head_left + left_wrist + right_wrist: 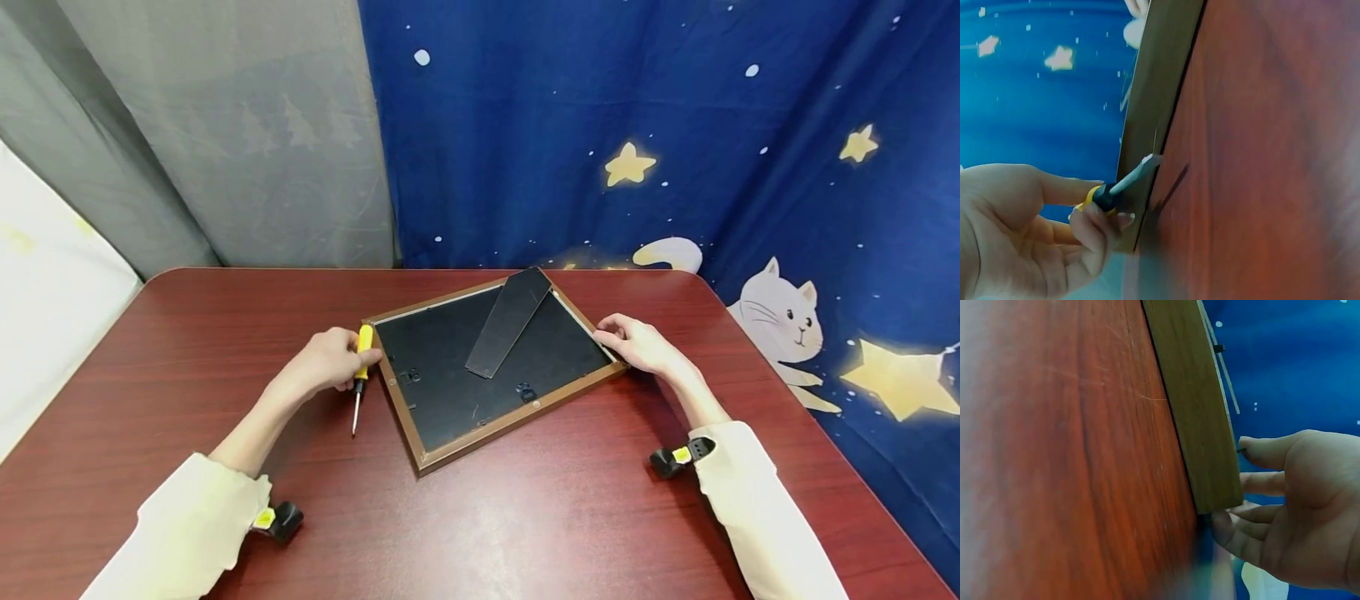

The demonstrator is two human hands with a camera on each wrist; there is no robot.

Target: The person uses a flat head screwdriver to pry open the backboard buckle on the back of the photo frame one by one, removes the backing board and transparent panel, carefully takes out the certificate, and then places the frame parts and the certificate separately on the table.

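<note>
A brown wooden picture frame (480, 433) lies back side up on the red-brown table, its black backing board (442, 367) showing. Attached to the board, a black easel stand (510, 321) slants toward the far edge. My left hand (330, 358) grips a screwdriver (363, 342) by its yellow handle, with the shaft pointing toward me, beside the frame's left corner. The left thumb reaches the frame's edge. At the opposite side, my right hand (637, 343) holds the frame's right rim near the corner. In the right wrist view, its thumb (1263, 452) lies over the rim and lower fingers curl past the frame's end.
Small dark metal fittings (527, 392) sit on the backing board. The table (510, 533) extends around the frame on every side. Behind it hang a grey curtain (262, 125) and a blue curtain (525, 125) with stars and a white cat. Each wrist wears a small black camera (285, 521).
</note>
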